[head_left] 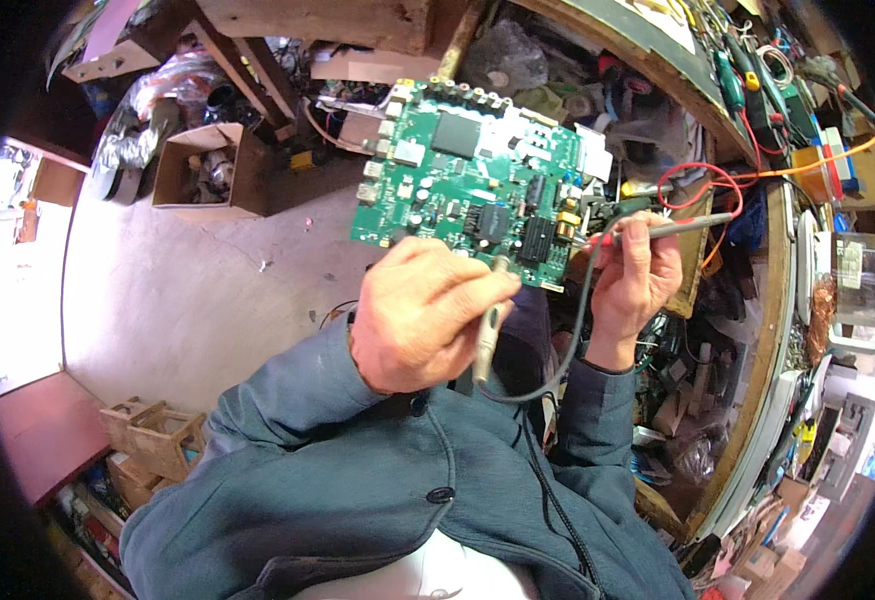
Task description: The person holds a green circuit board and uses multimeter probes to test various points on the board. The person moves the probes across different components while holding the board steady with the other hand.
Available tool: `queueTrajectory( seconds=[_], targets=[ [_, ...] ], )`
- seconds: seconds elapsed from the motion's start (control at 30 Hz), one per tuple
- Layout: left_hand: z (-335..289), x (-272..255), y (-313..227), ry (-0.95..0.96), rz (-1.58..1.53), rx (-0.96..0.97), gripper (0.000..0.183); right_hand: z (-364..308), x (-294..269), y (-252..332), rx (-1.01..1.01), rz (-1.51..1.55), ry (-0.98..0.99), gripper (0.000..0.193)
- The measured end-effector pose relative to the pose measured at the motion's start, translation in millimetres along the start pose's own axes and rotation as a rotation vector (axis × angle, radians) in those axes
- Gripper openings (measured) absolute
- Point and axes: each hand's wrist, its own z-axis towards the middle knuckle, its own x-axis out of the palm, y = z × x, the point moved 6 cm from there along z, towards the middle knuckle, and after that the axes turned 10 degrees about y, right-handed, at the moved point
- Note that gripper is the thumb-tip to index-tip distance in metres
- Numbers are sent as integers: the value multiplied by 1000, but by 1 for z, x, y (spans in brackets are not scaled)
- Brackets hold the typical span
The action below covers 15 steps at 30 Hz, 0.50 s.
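Just past twelve o'clock, a green circuit board [436,172] is held tilted in front of the body, clear of the desk [770,370]; by what it is supported cannot be told. The step in hand is judged to be electrical probing. In the grip of the left hand [413,315], a pale grey test probe [490,338] is pinched between thumb and fingers and pointed at the board's six o'clock edge; in that of the right hand [640,280], a red-and-grey test probe [676,228] is pinched, its front end set near the board's four o'clock corner, where a black finned heatsink [537,242] and a yellow-wrapped transformer [566,224] are mounted. Whether either tip is in contact cannot be made out. For the next move, a steady board and exactly placed tips would seem to be called for, with no neighbouring contacts bridged. Beyond the work, a pale floor [248,290] is spread from nine to eleven o'clock, while the wood-edged desk, bowed by the lens, is crowded from one to four. An open cardboard box [250,172] is placed at ten o'clock, a small wooden crate [158,428] at eight, a clear plastic container [863,265] at three, and a green-handled tool [731,85] at two.
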Motion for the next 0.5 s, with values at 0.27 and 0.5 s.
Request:
queueTrajectory(
  seconds=[0.27,0.5],
  targets=[
    [-9,6,-13,3,-17,50,38,1,0,0,-5,-1,27,13],
    [-12,3,-14,-10,-8,34,38,1,0,1,2,5,60,12]
  ],
)
